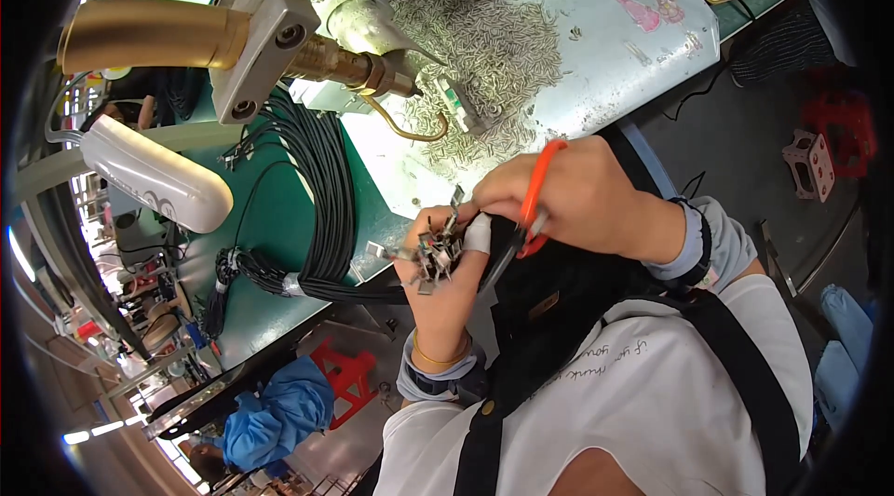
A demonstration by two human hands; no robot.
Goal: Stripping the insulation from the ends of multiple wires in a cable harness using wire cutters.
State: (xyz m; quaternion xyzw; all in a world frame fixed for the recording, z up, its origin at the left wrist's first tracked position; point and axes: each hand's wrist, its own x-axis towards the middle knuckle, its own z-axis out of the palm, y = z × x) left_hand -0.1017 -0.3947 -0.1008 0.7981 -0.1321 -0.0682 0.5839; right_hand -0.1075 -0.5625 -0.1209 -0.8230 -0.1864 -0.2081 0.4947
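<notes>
Left hand [441, 302] closed round the metal-tipped cable ends [438, 258], black cable [328, 290] trailing leftward — right hand [596, 198] just beside, fingers gripping orange-handled pliers [537, 187], long axis slanting down-left.

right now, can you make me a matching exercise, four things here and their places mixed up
1. orange-handled tool
2. black cable coil
3. small metal pieces
4. metal-tipped bundle

A. spread on the pale sheet
B. in the left hand
C. on the green tabletop
D. in the right hand

Pairs: 1-D, 2-C, 3-A, 4-B
</notes>
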